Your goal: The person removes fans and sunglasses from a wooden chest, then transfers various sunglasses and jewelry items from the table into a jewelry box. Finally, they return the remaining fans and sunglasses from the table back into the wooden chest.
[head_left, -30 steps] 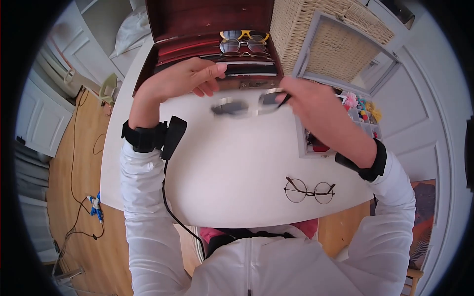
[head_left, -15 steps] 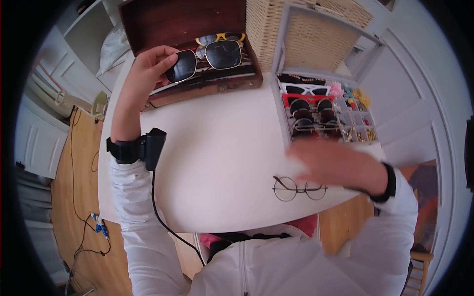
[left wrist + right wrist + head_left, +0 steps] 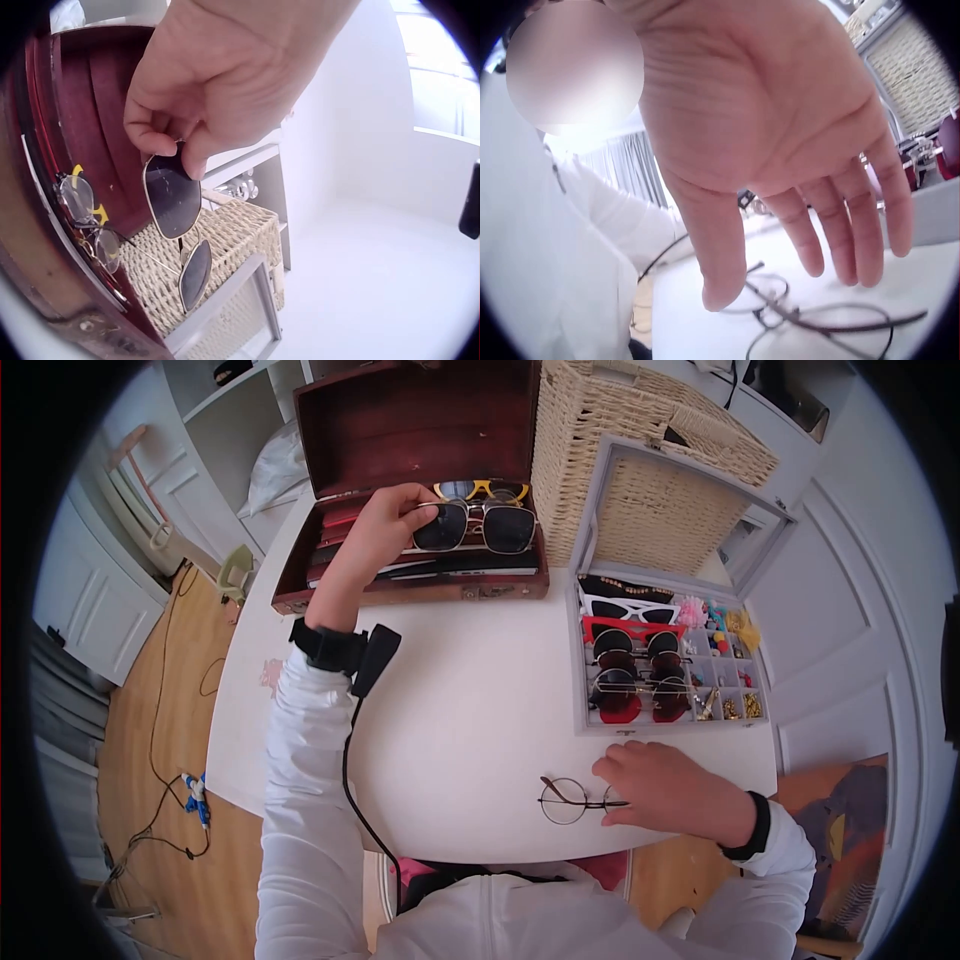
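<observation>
My left hand [image 3: 385,530] pinches a pair of square, gold-rimmed sunglasses [image 3: 508,532] by one lens's outer edge. In the left wrist view, the dark lens [image 3: 174,199] hangs below the thumb and fingertips. They are held over an open dark-red case [image 3: 395,597], where yellow-framed sunglasses [image 3: 488,487] and clear-lensed eyeglasses [image 3: 77,199] lie. Over the near part of the white table [image 3: 450,720], my right hand [image 3: 665,790] reaches down over round wire eyeglasses [image 3: 562,802], hiding one lens in the head view. Its fingers [image 3: 859,232] stay extended and apart just above the eyeglasses in the right wrist view.
A grey organizer box [image 3: 580,700] with its clear lid raised stands at the right, holding several sunglasses and small trinkets in compartments. Behind it is a woven basket [image 3: 600,420]. A black cable [image 3: 352,790] runs from the left wrist strap down past the table's front edge.
The square sunglasses passed from the right hand to the left and are now held over the case. My right hand came down toward the round eyeglasses near the table's front.
</observation>
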`<state>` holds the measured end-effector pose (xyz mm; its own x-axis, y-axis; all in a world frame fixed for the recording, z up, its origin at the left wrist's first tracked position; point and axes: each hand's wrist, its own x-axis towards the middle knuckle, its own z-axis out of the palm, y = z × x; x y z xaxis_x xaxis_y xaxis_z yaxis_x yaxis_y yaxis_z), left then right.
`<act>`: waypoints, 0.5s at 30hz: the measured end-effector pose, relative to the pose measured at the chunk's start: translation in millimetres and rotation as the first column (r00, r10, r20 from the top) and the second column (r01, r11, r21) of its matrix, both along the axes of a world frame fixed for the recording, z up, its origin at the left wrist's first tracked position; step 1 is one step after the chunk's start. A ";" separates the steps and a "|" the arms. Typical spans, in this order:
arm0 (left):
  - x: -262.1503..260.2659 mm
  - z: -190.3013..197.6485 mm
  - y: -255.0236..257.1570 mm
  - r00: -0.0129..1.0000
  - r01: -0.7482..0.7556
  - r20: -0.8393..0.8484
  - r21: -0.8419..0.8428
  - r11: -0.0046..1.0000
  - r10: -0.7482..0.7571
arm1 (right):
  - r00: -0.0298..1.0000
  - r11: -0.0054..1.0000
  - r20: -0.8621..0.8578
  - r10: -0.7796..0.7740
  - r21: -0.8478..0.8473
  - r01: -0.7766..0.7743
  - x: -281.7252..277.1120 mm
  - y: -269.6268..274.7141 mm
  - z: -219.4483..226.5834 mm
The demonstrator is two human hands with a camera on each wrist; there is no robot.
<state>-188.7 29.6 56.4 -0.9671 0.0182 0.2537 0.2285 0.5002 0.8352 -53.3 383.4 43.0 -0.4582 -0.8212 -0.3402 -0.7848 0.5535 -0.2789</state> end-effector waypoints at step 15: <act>51.3 41.3 11.7 0.940 0.171 -0.280 -0.103 0.980 -0.194 | 0.962 0.461 0.235 -0.137 -0.845 0.272 -129.5 -116.3 47.3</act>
